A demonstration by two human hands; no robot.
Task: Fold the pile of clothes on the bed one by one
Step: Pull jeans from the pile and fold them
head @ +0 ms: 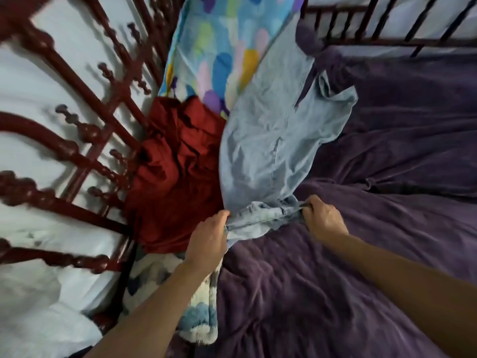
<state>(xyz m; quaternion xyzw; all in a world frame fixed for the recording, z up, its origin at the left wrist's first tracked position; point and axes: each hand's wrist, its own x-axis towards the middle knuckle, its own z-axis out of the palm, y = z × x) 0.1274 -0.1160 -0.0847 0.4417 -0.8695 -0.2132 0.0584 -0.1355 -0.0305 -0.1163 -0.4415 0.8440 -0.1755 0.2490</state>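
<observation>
Two bare forearms reach in from the near edge over a rumpled purple bedcover (361, 267). In the head view, the only one given, the left hand (207, 240) and the right hand (322, 218) each have fingers curled round the bunched near end of a light-blue denim garment (271, 130), one hand at each side of what looks like a waistband. The rest of the garment trails away toward the far side, partly lifted and partly draped over the bedcover, with two loose ends splaying at the far right. Whether it is jeans or a shirt cannot be told for sure.

Just left of it, touching its edge, a red garment (175, 177) lies crumpled against the dark-red bed frame (77, 140). Beyond both sits a bright multicoloured cloth (219, 47), perhaps a pillow. A white-and-blue fleecy blanket (198, 313) shows under the left forearm.

The step in hand seems to be shaking out and spreading the denim piece. To do it well, the hands should draw apart until the band is taut, lay the cloth flat on the open purple area to the right, clear of the red garment, and smooth the far ends straight before making any fold.

Counted: two hands, one denim garment in hand, one red garment waiting, so two pieces of clothing in sight; one bedcover, one multicoloured cloth, one fleecy blanket.
</observation>
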